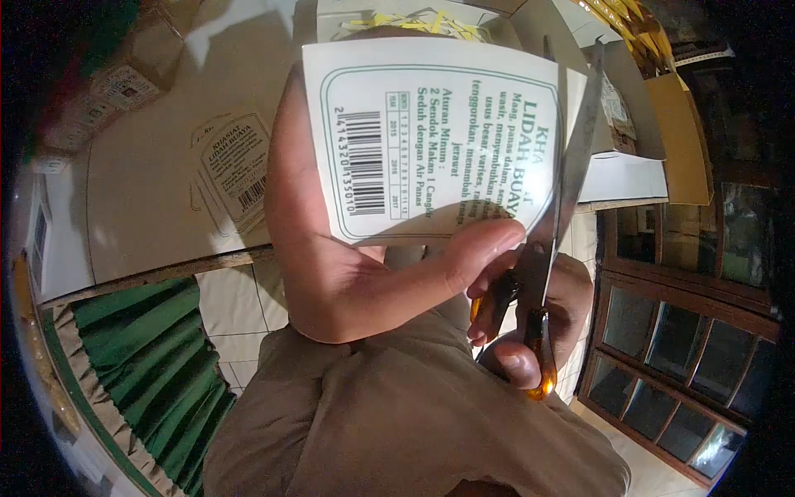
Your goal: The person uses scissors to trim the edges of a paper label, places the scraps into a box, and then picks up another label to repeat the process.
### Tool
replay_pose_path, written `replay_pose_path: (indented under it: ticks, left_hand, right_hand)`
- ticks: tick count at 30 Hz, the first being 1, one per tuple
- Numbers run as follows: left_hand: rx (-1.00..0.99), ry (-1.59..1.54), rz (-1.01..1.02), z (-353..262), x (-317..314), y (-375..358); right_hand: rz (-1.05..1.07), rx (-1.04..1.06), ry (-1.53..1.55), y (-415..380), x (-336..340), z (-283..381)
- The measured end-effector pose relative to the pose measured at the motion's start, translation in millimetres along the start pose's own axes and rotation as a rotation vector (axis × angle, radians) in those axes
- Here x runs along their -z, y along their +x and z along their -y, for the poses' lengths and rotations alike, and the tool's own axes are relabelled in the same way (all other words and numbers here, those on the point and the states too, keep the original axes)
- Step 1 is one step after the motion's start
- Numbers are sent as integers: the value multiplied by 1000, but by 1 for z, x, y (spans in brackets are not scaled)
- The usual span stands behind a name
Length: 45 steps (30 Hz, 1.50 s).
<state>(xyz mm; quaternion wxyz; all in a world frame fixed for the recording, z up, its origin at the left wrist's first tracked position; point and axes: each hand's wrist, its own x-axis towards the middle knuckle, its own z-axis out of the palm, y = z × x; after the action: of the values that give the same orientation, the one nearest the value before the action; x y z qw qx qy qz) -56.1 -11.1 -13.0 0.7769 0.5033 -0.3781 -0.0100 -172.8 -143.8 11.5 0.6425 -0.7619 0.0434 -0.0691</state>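
Note:
My left hand (389, 286) pinches a white printed label (397, 149) with a green border, a barcode and the words "LIDAH BUAYA", its thumb pressed on the lower right part. In my right hand (571, 290) is a pair of scissors (574, 178) with amber handles, the thumb and fingers around them. The blades point up along the label's right edge, where a paler strip of paper shows beyond the border. Whether the blades are parted cannot be made out. Several similar labels (236, 170) lie on the table to the left.
Beyond the label, a white box (505, 33) holds yellow and white paper strips. At right are an orange-brown cardboard box (683, 132) and a glass-paned wooden cabinet (679, 331). Small printed boxes (124, 87) stand on the table (132, 207). Green pleated cloth (149, 356) hangs at lower left.

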Motion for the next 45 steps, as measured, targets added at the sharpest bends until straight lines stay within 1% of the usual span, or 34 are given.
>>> replay_pose_path:
  ticks: [1,3,7,8,10,11,13,15,17,19,22,23,25,26,28,29,32,34,35,37,38,40,41,43,45]
  left_hand:
    - [0,0,0,0,3,1]
    - [-42,46,117,0,7,3]
    - [-28,19,125,0,6,3]
    - [-8,10,96,-1,5,3]
    - [12,1,66,-1,5,2]
    - [11,-15,72,-1,5,1]
    - [10,-31,79,-2,4,2]
    - [98,-52,123,-5,3,6]
    - [72,-39,141,-4,4,6]
    - [21,-9,176,-4,6,6]
    - [-22,-25,119,2,2,3]
    - [-24,-23,117,0,3,4]
    - [-7,39,180,-5,4,5]
    - [-7,39,181,-6,3,4]
    - [72,-40,131,-7,0,3]
    - [72,-41,134,-6,-1,4]
    - [43,-88,106,-3,-1,4]
    - [53,7,155,-8,1,4]
    - [54,7,155,-4,0,4]
    - [-75,-98,105,5,-2,2]
    - [-75,-97,104,2,-1,3]
    - [48,-54,138,-5,1,5]
    - [48,-54,136,-4,3,5]
    - [-99,7,182,1,5,5]
    - [-92,-8,183,2,6,4]
  right_hand:
    - [-12,-23,-3,0,0,0]
    - [1,-1,4,0,1,-3]
    - [39,60,-2,2,3,-5]
    - [39,60,-2,2,3,-4]
    - [3,-18,26,1,0,0]
    - [3,-19,25,2,1,-3]
    - [79,143,-6,5,5,-12]
    - [102,127,23,7,6,-11]
    - [127,110,53,6,6,-11]
    - [104,149,36,5,4,-13]
    - [102,121,83,3,5,-14]
    - [105,122,82,3,6,-14]
    - [109,129,91,2,7,-15]
    - [108,130,92,2,7,-13]
    - [98,92,85,2,7,-7]
    - [94,93,85,1,7,-6]
    - [93,86,99,1,8,-4]
    - [105,83,101,0,9,-4]
    - [104,83,101,0,9,-4]
    - [116,93,71,-1,11,-6]
    - [117,93,71,0,11,-6]
    - [133,113,63,1,12,-6]
    - [135,112,63,1,12,-6]
    - [132,95,66,2,11,-4]
    - [132,96,48,1,13,-4]
